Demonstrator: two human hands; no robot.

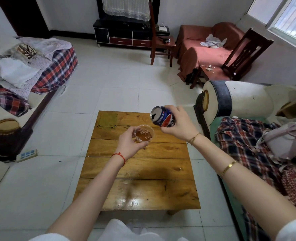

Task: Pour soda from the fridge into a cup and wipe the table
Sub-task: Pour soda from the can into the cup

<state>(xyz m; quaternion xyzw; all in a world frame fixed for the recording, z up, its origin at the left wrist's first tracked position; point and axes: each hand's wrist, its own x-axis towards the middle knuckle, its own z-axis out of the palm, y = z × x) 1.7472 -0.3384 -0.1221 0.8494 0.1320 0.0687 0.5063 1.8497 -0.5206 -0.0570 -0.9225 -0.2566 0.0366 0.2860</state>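
My right hand (180,124) grips a blue soda can (162,116), tilted with its open top facing left, just above and to the right of a clear plastic cup (144,133). The cup holds brown fizzy soda. My left hand (130,145) holds the cup from its left side, over the far part of the low wooden table (140,171). No stream shows between can and cup. A greenish cloth (108,120) lies flat on the table's far left corner.
A sofa with plaid cloth and a pale bag (286,141) stands close on the right. Another sofa with clothes (30,75) lines the left. A power strip (27,154) lies on the tiled floor at left. Chairs and a TV cabinet (126,37) stand at the back.
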